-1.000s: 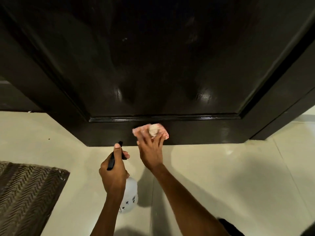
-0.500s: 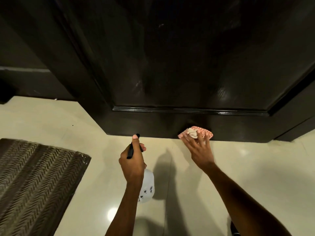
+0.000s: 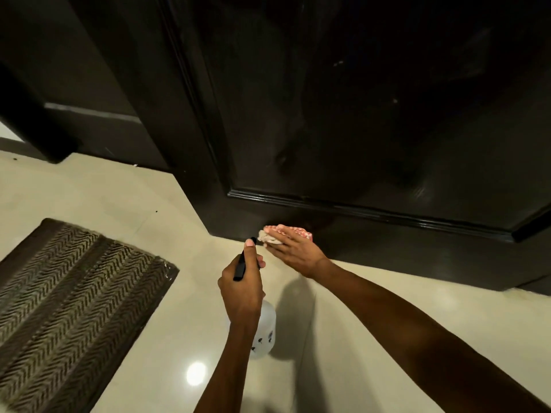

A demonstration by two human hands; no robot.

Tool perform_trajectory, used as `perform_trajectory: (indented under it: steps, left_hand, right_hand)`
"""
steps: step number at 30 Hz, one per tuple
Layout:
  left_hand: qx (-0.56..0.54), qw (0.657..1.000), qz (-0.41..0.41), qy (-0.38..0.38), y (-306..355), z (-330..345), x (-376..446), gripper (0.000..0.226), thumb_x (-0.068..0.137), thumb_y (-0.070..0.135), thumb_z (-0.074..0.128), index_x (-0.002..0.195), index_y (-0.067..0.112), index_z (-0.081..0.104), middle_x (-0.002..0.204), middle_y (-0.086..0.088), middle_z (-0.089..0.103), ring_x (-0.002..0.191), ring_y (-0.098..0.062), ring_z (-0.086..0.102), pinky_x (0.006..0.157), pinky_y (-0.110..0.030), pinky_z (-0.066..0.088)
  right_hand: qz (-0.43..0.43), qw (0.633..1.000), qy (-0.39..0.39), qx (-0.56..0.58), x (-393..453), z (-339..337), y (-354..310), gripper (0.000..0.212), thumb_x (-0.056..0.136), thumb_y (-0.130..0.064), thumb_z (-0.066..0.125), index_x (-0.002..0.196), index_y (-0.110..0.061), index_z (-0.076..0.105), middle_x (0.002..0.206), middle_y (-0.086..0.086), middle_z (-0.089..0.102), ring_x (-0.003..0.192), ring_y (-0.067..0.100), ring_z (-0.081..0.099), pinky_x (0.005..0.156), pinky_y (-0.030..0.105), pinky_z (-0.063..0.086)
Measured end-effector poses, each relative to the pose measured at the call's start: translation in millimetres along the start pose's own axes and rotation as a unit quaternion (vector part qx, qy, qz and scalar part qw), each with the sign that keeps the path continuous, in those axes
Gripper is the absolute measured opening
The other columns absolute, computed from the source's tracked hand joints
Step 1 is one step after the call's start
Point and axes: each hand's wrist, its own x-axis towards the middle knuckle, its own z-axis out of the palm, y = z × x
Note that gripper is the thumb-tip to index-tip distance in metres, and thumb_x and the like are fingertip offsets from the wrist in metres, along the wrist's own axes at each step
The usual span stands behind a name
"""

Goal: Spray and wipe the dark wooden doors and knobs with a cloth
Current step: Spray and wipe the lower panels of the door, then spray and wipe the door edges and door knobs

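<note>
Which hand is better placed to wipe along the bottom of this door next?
Right. The right hand presses the cloth against the door near the floor, so it likely only needs to slide. The left hand grips the spray bottle.

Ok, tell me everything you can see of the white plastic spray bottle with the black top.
The white translucent plastic spray bottle is held in the left hand, whose fingers curl round its black spray head with the thumb laid along the top. The rounded body hangs below the wrist, over the pale glossy floor, and bears small dark printed marks. The head points toward the bottom of the dark wooden door. Its fill level cannot be told.
</note>
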Motion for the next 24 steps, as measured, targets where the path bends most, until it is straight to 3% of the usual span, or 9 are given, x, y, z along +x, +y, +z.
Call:
perform_trajectory:
  steps: [4,8,10,14,16,18,21,24]
  left_hand:
    - [-0.002,1.000,-0.007,0.009,4,6,-3,0.053,0.101,0.057,0.051,0.080,0.015,0.074,0.075,0.002,0.073,0.061,-0.025,0.060,0.051,-0.027,0.048]
    - [-0.011,1.000,-0.009,0.003,9,10,-3,0.055,0.101,0.058,0.052,0.077,0.014,0.074,0.074,0.000,0.073,0.056,-0.023,0.057,0.045,-0.026,0.047]
    - [-0.010,1.000,-0.018,-0.002,8,12,-2,0.055,0.101,0.058,0.053,0.079,0.012,0.074,0.077,0.000,0.074,0.057,-0.023,0.058,0.044,-0.024,0.046]
    - [-0.007,0.999,-0.025,-0.025,3,22,-7,0.055,0.099,0.061,0.053,0.082,0.014,0.076,0.081,0.001,0.075,0.065,-0.024,0.061,0.050,-0.028,0.047]
    - [-0.010,0.999,-0.026,-0.044,4,29,-12,0.055,0.100,0.060,0.052,0.083,0.013,0.076,0.082,0.000,0.075,0.061,-0.022,0.059,0.046,-0.026,0.045]
    - [-0.016,0.998,-0.026,-0.062,7,36,-17,0.055,0.100,0.059,0.052,0.082,0.012,0.075,0.081,0.000,0.074,0.058,-0.021,0.057,0.043,-0.024,0.044]
    - [-0.029,0.996,-0.024,-0.077,11,41,-23,0.055,0.100,0.058,0.053,0.081,0.012,0.075,0.078,0.001,0.074,0.054,-0.020,0.055,0.043,-0.024,0.044]
    - [-0.038,0.997,-0.018,-0.067,13,37,-20,0.053,0.100,0.058,0.054,0.080,0.014,0.076,0.075,0.002,0.074,0.053,-0.018,0.056,0.046,-0.026,0.045]
  right_hand:
    - [-0.018,0.998,0.043,-0.035,10,-25,9,0.086,0.099,-0.023,0.061,0.162,-0.015,0.003,0.170,0.013,-0.005,0.152,0.038,-0.020,0.113,0.055,-0.023]
    - [-0.007,0.994,0.111,-0.022,-8,-5,32,0.094,0.096,-0.020,0.065,0.162,-0.017,-0.001,0.166,0.012,-0.012,0.148,0.034,-0.030,0.115,0.051,-0.027]
    - [0.018,0.990,0.143,0.000,-28,12,43,0.092,0.092,-0.024,0.069,0.161,-0.019,0.009,0.164,0.013,-0.002,0.151,0.032,-0.019,0.119,0.049,-0.025]
    - [0.077,0.979,0.188,0.017,-81,44,56,0.090,0.079,-0.024,0.076,0.157,-0.025,0.033,0.160,0.006,0.038,0.155,0.029,0.010,0.124,0.047,-0.013]
    - [0.116,0.972,0.205,0.023,-104,58,59,0.088,0.078,-0.023,0.078,0.156,-0.028,0.036,0.157,0.004,0.044,0.149,0.030,0.021,0.125,0.047,-0.010]
    - [0.144,0.966,0.214,0.022,-116,62,58,0.093,0.078,-0.019,0.076,0.158,-0.030,0.030,0.160,0.002,0.038,0.147,0.031,0.023,0.125,0.048,-0.008]
    - [0.167,0.967,0.188,0.027,-114,60,50,0.101,0.082,-0.012,0.069,0.163,-0.029,0.011,0.169,0.002,0.014,0.154,0.034,0.004,0.123,0.055,-0.013]
    - [0.189,0.964,0.184,0.034,-98,50,45,0.099,0.083,-0.008,0.065,0.163,-0.027,0.011,0.171,0.001,0.003,0.154,0.035,-0.008,0.121,0.058,-0.015]
